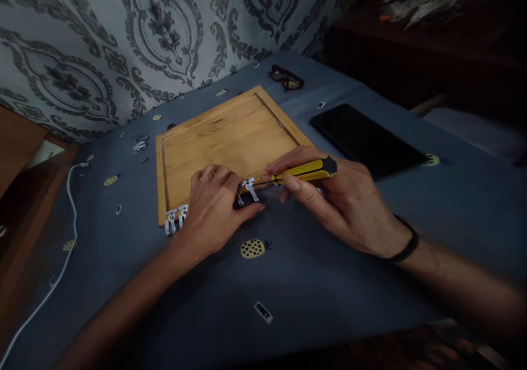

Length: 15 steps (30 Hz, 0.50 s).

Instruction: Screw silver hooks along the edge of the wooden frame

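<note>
A wooden board (pixel 222 139) with a raised rim lies flat on the bed, its near edge under my hands. My left hand (pixel 212 208) is bent over that edge, with a silver metal hook (pixel 250 189) between its index finger and thumb. Something dark shows beneath the hook; I cannot tell what it is. In my right hand (pixel 343 200) is a screwdriver (pixel 304 171) with a yellow and black handle, held nearly level. Its shaft points left, and the tip is at or very near the hook. More silver hooks (pixel 176 219) sit along the board's near left corner.
Loose metal pieces (pixel 140 143) lie left of the board. A black tablet-like slab (pixel 366 139) rests to the right, with eyeglasses (pixel 287 77) farther back. A white cable (pixel 71 194) runs down the left side. A patterned curtain (pixel 164 35) hangs behind.
</note>
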Each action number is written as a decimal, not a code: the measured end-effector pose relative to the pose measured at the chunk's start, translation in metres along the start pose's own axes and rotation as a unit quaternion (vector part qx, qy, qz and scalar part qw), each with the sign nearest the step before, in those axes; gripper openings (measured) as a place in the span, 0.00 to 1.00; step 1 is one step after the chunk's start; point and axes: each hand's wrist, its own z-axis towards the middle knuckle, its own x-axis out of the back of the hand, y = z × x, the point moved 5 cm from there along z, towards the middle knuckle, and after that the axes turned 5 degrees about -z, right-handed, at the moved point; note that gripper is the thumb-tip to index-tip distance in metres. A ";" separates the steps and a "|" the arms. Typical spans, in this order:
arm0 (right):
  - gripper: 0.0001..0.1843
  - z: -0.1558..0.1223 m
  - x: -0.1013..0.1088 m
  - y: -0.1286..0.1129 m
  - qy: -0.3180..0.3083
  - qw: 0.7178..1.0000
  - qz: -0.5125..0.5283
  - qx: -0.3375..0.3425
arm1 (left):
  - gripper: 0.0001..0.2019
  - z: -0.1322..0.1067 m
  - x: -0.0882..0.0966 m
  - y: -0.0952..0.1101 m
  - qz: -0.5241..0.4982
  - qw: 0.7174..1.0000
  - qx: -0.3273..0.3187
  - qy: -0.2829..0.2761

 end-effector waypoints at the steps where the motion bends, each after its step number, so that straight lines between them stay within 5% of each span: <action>1: 0.06 0.000 0.000 0.000 0.000 1.000 0.000 0.000 | 0.20 0.000 0.000 0.000 -0.001 1.000 0.001 0.000; 15: 0.07 -0.003 -0.001 0.006 0.005 0.999 0.028 -0.040 | 0.15 0.000 -0.002 -0.001 -0.023 1.000 0.006 0.009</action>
